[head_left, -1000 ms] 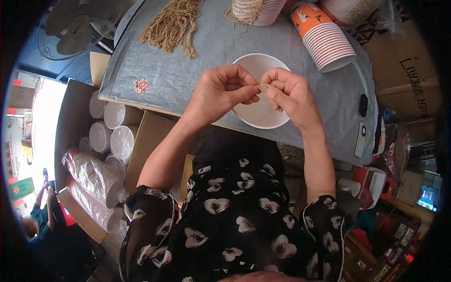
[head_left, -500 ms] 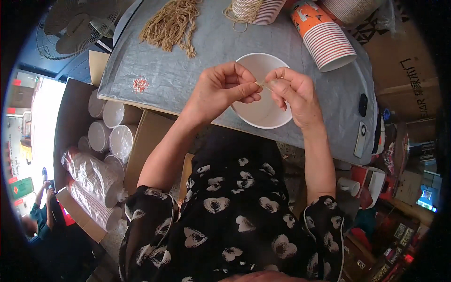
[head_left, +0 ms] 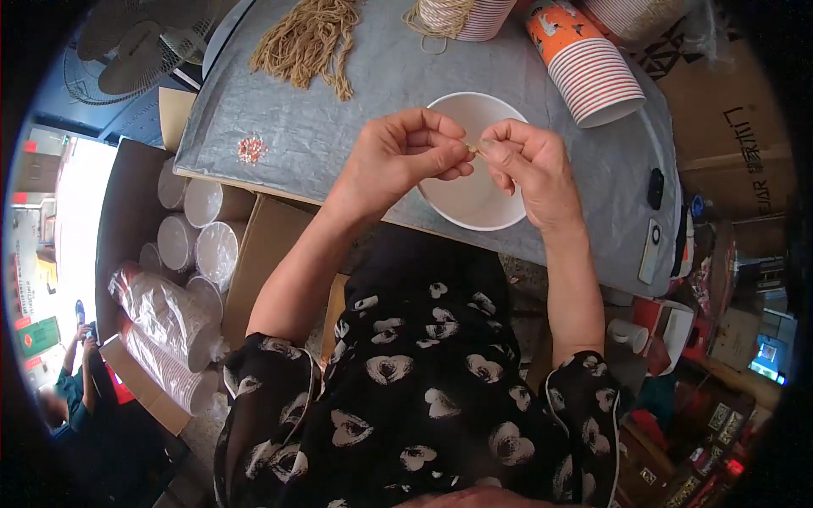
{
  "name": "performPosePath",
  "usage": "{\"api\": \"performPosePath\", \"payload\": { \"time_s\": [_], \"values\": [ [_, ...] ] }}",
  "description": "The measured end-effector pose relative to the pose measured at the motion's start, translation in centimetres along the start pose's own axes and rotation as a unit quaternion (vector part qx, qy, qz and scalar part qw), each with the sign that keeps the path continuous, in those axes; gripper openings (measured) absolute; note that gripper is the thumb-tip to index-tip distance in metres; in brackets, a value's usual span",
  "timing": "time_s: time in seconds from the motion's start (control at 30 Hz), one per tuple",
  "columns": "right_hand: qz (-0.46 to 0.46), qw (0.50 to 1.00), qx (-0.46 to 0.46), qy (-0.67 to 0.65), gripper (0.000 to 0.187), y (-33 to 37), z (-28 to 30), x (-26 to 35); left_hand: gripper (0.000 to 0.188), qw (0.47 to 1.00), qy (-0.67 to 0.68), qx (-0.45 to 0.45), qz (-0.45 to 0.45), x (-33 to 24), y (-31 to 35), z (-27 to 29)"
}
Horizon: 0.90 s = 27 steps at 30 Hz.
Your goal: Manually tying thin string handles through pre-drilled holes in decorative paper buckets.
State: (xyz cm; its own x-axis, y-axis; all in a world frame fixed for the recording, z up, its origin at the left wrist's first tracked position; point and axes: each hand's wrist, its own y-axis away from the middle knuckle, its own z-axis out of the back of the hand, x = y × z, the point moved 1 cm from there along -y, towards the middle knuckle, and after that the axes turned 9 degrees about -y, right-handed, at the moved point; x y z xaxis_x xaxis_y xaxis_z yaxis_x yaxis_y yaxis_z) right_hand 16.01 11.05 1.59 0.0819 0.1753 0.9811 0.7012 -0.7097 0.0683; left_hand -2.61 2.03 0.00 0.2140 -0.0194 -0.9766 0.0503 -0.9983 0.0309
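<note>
Above a white round tub [head_left: 487,212], both my hands meet with fingertips almost touching. My left hand [head_left: 406,157] pinches a short, thin piece of tan cord [head_left: 472,149] between thumb and forefinger. The cord's other end is in the closed thumb and fingers of my right hand [head_left: 533,165]. Most of the cord is hidden by the fingertips, so I cannot make out whether it has a knot. A loose bundle of brown cords [head_left: 309,42] lies at the far left of the table. Nearer the left edge is a small patch of red and white bits [head_left: 252,150].
Stacked orange-and-white paper cups [head_left: 593,76] lie on their side at the far right. Cream cord [head_left: 442,19] is wound over another stack. A black object [head_left: 655,188] lies near the right edge. At left, a carton [head_left: 279,237] holds wrapped tubs; a fan [head_left: 135,55] stands behind.
My fingertips have drawn slightly closer together around the cord, and less of its strand shows between them. The view has shifted slightly; the things on the table stay put.
</note>
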Motion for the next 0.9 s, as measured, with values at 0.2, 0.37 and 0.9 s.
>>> {"api": "performPosePath", "payload": {
  "time_s": [0.2, 0.37, 0.9],
  "values": [
    [-0.01, 1.0, -0.003, -0.023, 0.015, -0.1, -0.2, 0.0, 0.017, 1.0, -0.026, -0.001, 0.01, -0.1, 0.1, 0.0],
    [-0.003, 1.0, 0.003, -0.023, 0.015, -0.1, -0.3, 0.1, 0.016, 0.998, -0.056, 0.009, 0.011, -0.2, 0.1, 0.0],
    [0.01, 0.997, 0.001, 0.079, 0.014, -0.2, -1.0, 1.0, 0.017, 0.993, -0.115, -0.012, -0.002, -0.4, 0.3, -0.6]
  ]
}}
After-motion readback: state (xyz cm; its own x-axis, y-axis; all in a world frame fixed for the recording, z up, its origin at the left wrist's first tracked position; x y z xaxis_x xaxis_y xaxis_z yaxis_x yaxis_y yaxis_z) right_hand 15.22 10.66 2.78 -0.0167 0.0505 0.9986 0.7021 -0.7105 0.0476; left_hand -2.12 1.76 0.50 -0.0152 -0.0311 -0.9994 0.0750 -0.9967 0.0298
